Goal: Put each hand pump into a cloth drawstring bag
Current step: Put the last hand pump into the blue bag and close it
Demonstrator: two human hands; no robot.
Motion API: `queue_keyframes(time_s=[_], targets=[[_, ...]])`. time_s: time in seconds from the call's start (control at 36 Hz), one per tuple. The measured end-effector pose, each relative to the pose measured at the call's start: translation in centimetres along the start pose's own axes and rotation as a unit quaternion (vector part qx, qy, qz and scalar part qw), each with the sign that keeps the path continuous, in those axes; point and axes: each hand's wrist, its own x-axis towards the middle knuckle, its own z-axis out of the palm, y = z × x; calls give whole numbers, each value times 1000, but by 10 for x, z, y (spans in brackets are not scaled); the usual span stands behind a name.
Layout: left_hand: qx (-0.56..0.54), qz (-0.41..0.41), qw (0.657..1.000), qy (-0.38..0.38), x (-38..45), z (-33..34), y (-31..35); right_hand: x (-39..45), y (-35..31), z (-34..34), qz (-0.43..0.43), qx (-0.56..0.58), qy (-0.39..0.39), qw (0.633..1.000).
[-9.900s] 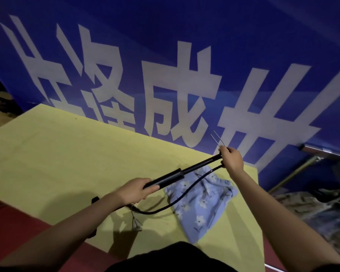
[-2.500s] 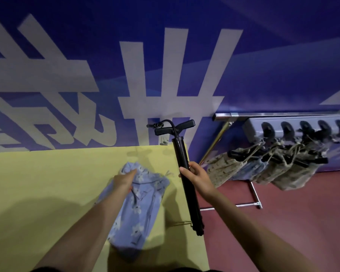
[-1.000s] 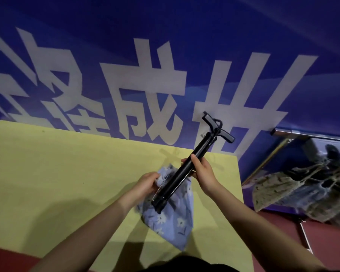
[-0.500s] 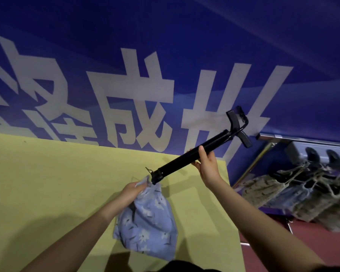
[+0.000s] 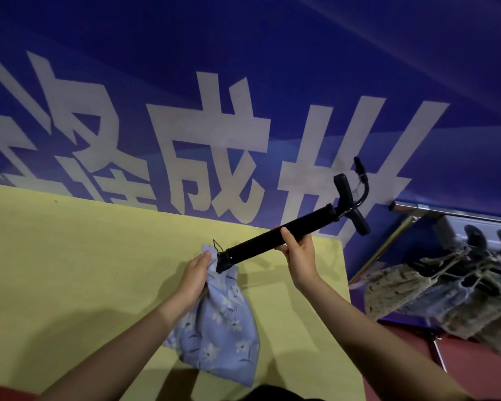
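Blue banner wall (image 5: 272, 53), yellow table (image 5: 70, 270), red floor (image 5: 480, 363)

The pump (image 5: 284, 235) foot hides the bag (image 5: 220, 316) mouth; the left hand (image 5: 195, 274) covers its edge. Hanging bags (image 5: 446, 299) at right are blurred and cropped.

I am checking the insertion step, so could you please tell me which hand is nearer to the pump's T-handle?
Right. The right hand grips the pump mid-barrel, below the T-handle. The left hand holds the bag mouth at the pump's far end.
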Motion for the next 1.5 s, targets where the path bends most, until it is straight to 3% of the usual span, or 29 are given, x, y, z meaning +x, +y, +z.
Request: queue_keyframes(time_s=[0.17,0.44,0.56,0.75,0.86,1.06,1.28,1.42,1.5], targets=[[-19,4,1000,-10,-7,5,6,-3,-1,11,1,36,33,999],[9,9,997,76,-7,-12,17,-14,-6,5,15,35,-9,999],[14,-5,999,33,-9,-16,24,-17,-8,6,29,33,-46,998],[8,-21,997,-75,-19,3,37,-26,-3,21,4,-65,-98,993],[-66,-50,990,-113,-25,10,47,-28,1,23,-6,-138,-134,981],[-160,-53,981,-100,-32,19,66,-30,2,19,25,-237,-196,951],[-13,27,999,-18,-34,14,59,-35,-15,30,-36,-147,-130,980],[-58,16,996,-68,-49,26,70,-35,-17,37,-29,-153,-143,977],[-116,6,992,-45,-51,32,88,-40,-4,33,17,-214,-191,958]])
